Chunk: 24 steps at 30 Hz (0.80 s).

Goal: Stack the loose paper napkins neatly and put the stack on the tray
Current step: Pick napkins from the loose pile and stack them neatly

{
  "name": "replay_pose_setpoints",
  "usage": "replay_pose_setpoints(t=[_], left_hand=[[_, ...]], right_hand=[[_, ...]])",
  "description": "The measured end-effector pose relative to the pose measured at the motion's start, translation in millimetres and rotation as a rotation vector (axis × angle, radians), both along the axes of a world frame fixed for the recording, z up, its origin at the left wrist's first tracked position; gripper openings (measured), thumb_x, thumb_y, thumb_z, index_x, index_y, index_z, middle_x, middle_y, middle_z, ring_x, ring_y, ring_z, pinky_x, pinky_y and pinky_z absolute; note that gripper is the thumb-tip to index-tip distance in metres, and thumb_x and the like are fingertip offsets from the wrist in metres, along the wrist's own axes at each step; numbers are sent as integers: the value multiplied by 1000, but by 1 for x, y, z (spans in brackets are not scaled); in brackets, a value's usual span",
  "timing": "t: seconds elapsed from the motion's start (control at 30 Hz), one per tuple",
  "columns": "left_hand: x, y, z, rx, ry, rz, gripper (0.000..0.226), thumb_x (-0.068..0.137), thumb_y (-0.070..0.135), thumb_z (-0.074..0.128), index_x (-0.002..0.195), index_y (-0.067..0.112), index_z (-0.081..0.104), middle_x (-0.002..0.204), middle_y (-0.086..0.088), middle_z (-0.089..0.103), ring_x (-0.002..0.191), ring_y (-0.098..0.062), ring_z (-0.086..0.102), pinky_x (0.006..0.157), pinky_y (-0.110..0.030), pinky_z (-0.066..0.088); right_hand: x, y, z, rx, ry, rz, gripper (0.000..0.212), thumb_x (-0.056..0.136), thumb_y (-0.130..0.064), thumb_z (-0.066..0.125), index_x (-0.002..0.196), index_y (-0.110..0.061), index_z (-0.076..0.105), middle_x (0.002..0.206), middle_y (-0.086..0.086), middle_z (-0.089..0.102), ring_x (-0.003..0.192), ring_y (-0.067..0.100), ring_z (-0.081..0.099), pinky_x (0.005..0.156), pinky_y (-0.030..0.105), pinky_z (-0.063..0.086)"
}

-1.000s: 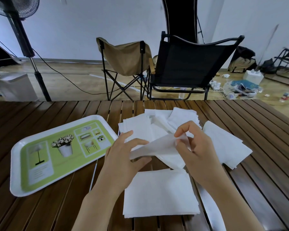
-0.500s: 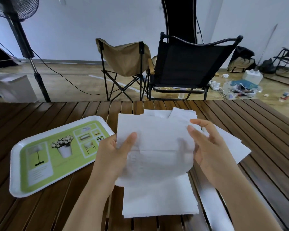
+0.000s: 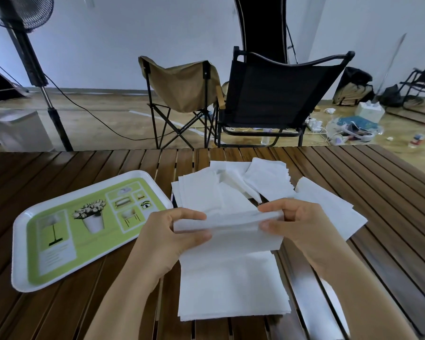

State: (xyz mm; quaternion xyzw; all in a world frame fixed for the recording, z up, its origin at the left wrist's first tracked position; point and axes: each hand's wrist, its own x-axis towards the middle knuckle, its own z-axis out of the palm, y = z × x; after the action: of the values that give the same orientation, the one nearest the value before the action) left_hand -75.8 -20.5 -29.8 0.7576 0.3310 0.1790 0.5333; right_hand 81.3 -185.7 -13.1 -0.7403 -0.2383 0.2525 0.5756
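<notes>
White napkin (image 3: 227,223) pinched by left hand (image 3: 168,238) and right hand (image 3: 296,223) fingers above the stack (image 3: 233,288).

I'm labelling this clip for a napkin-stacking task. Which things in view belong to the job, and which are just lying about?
Part of the job:
held napkin, pinched by left hand and right hand
neat stack
loose napkins
tray

Just lying about:
tan chair
black chair
fan
floor clutter

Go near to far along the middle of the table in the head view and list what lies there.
neat stack → held napkin, pinched between left hand and right hand → loose napkins → black chair beyond the table.
</notes>
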Motion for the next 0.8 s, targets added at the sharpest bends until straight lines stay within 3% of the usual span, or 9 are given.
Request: replay_pose_setpoints(t=[0.1,0.2,0.3,0.4,0.47,0.53,0.67,0.73,0.8], left_hand=[[-1,0,-2,27,4,-14,27,61,38,86,84,40,74,84,-19,69,76,-33,61,69,-28,45],[-3,0,-1,43,7,0,27,61,38,85,85,38,74,86,-11,72,71,-21,62,74,-31,52],[-6,0,-1,95,16,45,23,64,38,84,86,37,75,82,0,74,80,-12,67,79,-31,54],[-8,1,-2,189,11,81,16,68,39,81,82,35,76,81,12,73,79,-5,65,67,-20,50],[-9,1,-3,224,-1,95,14,70,42,78,82,35,75,80,14,72,80,-5,64,67,-20,48],[-9,1,-4,231,-33,96,18,72,45,75,88,36,73,85,14,73,85,-9,66,75,-31,54],[-11,-4,4,188,-93,59,32,75,40,71,103,35,56,76,4,75,67,-20,70,66,-47,58],[-13,-5,7,165,-109,30,37,69,44,72,101,36,55,78,6,75,69,-19,71,68,-47,58],[-14,-3,6,199,-92,31,33,62,49,71,92,36,64,81,9,75,75,-13,71,73,-39,59]], right_hand=[[4,-3,-2,-5,-40,-16,21,72,-2,77,79,-21,77,86,21,72,80,37,65,75,37,50],[5,-4,-2,-13,-67,-10,21,72,-3,77,76,-24,78,81,13,74,81,31,67,78,34,50],[6,-5,-2,-7,-88,-23,19,72,-3,77,74,-22,78,79,8,75,82,28,68,82,32,51],[6,-6,-1,-15,-126,-20,16,72,-9,78,74,-25,79,81,15,72,85,34,65,82,34,50],[6,-6,0,-15,-135,-8,16,74,-10,77,74,-26,79,84,18,70,83,33,62,82,36,50],[6,-7,2,-3,-105,17,17,75,-7,76,76,-24,78,84,16,72,80,27,63,80,30,51],[6,-10,6,6,-26,66,23,73,-1,75,86,-21,77,85,7,75,86,25,70,80,25,54],[7,-10,6,2,-34,38,22,73,-1,75,83,-21,77,84,4,76,86,24,70,81,27,55],[9,-11,5,-8,-71,-7,19,73,-4,76,78,-22,78,82,4,76,85,24,70,84,30,53]])
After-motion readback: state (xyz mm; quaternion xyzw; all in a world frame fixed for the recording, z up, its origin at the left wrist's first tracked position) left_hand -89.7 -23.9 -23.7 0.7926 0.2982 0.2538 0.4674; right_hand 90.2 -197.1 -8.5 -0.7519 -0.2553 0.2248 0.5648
